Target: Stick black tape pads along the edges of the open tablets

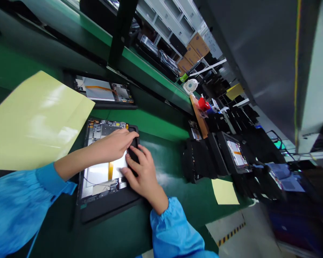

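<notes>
An opened tablet-like device (99,175) lies in a black frame (104,208) on the green bench, its circuit board, silvery battery and orange ribbon showing. My left hand (115,145) reaches across it, its fingers together and bent down at the frame's far right edge; whatever they pinch is too small or hidden. My right hand (142,172) rests on the right edge of the same device, its fingers spread, the tips touching the black rim and the battery's side. The two hands are close together, near the upper right corner.
A yellow sheet (37,122) juts in at the left. Behind the device lies a second opened device (102,89). Stacked black frames (204,157) stand to the right, with a smaller yellow sheet (225,191) in front. A white fan (190,86) is further back.
</notes>
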`<state>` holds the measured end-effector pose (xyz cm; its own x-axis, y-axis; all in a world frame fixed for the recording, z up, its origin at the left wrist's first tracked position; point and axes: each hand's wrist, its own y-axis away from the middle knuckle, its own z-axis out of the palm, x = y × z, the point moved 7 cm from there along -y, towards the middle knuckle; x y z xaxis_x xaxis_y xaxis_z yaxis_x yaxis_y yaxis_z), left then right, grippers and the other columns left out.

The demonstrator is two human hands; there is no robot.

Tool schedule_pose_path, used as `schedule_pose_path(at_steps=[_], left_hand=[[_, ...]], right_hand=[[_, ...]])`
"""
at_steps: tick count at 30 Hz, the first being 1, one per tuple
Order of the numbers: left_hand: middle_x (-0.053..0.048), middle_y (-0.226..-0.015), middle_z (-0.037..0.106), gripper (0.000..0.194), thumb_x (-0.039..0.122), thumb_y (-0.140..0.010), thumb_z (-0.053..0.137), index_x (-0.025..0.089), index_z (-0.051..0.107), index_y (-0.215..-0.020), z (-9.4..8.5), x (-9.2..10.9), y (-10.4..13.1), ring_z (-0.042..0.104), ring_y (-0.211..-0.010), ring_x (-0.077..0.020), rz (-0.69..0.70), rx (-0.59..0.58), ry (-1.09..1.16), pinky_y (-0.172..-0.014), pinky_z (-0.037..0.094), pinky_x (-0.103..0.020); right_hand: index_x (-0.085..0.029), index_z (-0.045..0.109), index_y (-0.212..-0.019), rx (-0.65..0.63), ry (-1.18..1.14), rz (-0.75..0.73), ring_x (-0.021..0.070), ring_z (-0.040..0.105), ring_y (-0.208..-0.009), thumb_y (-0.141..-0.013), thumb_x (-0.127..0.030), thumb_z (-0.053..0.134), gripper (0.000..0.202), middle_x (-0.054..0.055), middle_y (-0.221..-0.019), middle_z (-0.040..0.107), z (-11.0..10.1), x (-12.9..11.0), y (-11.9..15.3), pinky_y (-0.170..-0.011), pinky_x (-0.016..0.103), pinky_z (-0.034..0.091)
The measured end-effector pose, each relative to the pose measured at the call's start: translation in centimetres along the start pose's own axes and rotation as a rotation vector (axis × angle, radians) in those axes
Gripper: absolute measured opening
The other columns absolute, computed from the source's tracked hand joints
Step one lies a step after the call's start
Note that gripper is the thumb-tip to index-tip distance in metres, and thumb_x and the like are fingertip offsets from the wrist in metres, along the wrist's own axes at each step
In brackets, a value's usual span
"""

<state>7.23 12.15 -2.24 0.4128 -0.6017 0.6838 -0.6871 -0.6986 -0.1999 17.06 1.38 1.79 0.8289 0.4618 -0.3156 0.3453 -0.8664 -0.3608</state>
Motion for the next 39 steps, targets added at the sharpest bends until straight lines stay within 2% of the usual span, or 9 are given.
schedule_pose_path(at_steps=[6, 9, 13, 18, 25, 29, 32, 35, 39], left_hand=[[-0.013, -0.098, 0.064, 0.039, 0.027, -0.098, 0.035, 0.015, 0.062, -0.124, 0.1, -0.2, 0.0, 0.059, -0.097, -0.0299, 0.000, 0.011, -0.004, -0.087, 0.047, -0.042], [-0.011, -0.092, 0.063, 0.039, 0.030, -0.097, 0.037, 0.014, 0.060, -0.123, -0.1, -0.3, 0.0, 0.058, -0.094, -0.0286, 0.023, 0.026, 0.033, -0.085, 0.047, -0.040], [-0.009, -0.090, 0.064, 0.038, 0.030, -0.093, 0.040, 0.014, 0.059, -0.122, -0.6, -0.1, -0.1, 0.059, -0.092, -0.0274, 0.025, 0.058, 0.066, -0.085, 0.048, -0.040], [-0.008, -0.096, 0.068, 0.036, 0.036, -0.095, 0.043, 0.015, 0.059, -0.120, -2.9, 0.4, 0.3, 0.063, -0.096, -0.0255, -0.052, 0.246, 0.114, -0.092, 0.050, -0.042], [-0.018, -0.133, 0.063, 0.042, 0.046, -0.101, 0.043, 0.017, 0.056, -0.129, -6.0, -2.5, 5.6, 0.054, -0.132, -0.0368, -0.350, 0.595, 0.046, -0.116, 0.039, -0.060], [-0.022, -0.163, 0.037, 0.070, 0.055, -0.102, 0.037, 0.013, 0.026, -0.157, -2.8, -4.9, 9.3, 0.036, -0.154, -0.0354, -0.625, 0.627, 0.394, -0.128, 0.031, -0.054], [-0.013, -0.172, 0.025, 0.072, 0.058, -0.103, 0.036, 0.023, 0.018, -0.162, -0.3, -4.4, 10.0, 0.022, -0.161, -0.0291, -0.648, 0.624, 0.542, -0.132, 0.020, -0.049], [-0.012, -0.174, 0.021, 0.078, 0.063, -0.102, 0.038, 0.025, 0.014, -0.165, 1.9, -4.1, 9.5, 0.018, -0.161, -0.0304, -0.681, 0.580, 0.615, -0.131, 0.017, -0.051], [-0.013, -0.173, 0.025, 0.074, 0.057, -0.106, 0.029, 0.031, -0.005, -0.167, 3.1, -4.4, 7.0, 0.023, -0.158, -0.0322, -0.532, 0.426, 0.460, -0.124, 0.035, -0.056]], right_hand=[[-0.019, 0.067, -0.140, -0.150, -0.005, 0.200, 0.0360, 0.030, -0.157, -0.105, -0.045, 0.051, 0.046, 0.013, -0.164, 0.044, 1.1, 1.2, 1.2, -0.124, 0.059, 0.035], [-0.013, 0.055, -0.151, -0.074, -0.200, 0.395, 0.0309, 0.035, -0.156, -0.107, -0.043, 0.044, 0.055, 0.016, -0.165, 0.041, 0.8, 3.2, 2.1, -0.127, 0.054, 0.034], [-0.012, 0.063, -0.141, 0.012, -0.372, 0.563, 0.0306, 0.044, -0.151, -0.098, -0.038, 0.059, 0.050, 0.018, -0.155, 0.054, 1.6, 3.4, 3.7, -0.127, 0.052, 0.035], [-0.018, 0.073, -0.114, 0.121, -0.463, 0.729, 0.0315, 0.051, -0.146, -0.082, -0.017, 0.069, 0.032, 0.016, -0.153, 0.055, 2.9, 2.0, 3.9, -0.121, 0.051, 0.042], [-0.017, 0.073, -0.128, 0.064, -0.309, 0.679, 0.0389, 0.045, -0.148, -0.082, -0.028, 0.075, 0.047, 0.019, -0.154, 0.053, 1.4, 1.8, 4.0, -0.123, 0.059, 0.037], [-0.019, 0.061, -0.146, 0.153, -0.430, 0.807, 0.0360, 0.053, -0.141, -0.085, -0.033, 0.070, 0.064, 0.018, -0.150, 0.057, 2.0, 3.1, 5.2, -0.119, 0.056, 0.043], [-0.018, 0.059, -0.146, 0.277, -0.599, 0.934, 0.0345, 0.063, -0.128, -0.079, -0.040, 0.074, 0.072, 0.017, -0.135, 0.067, 2.8, 4.6, 5.4, -0.113, 0.051, 0.048], [-0.018, 0.072, -0.121, 0.282, -0.912, 0.986, 0.0320, 0.070, -0.111, -0.064, -0.047, 0.086, 0.066, 0.013, -0.118, 0.074, 3.5, 5.3, 4.8, -0.102, 0.045, 0.055], [-0.020, 0.071, -0.109, 0.238, -1.290, 1.051, 0.0248, 0.075, -0.086, -0.050, -0.042, 0.095, 0.067, 0.005, -0.098, 0.078, 3.8, 6.0, 4.2, -0.083, 0.036, 0.058]])
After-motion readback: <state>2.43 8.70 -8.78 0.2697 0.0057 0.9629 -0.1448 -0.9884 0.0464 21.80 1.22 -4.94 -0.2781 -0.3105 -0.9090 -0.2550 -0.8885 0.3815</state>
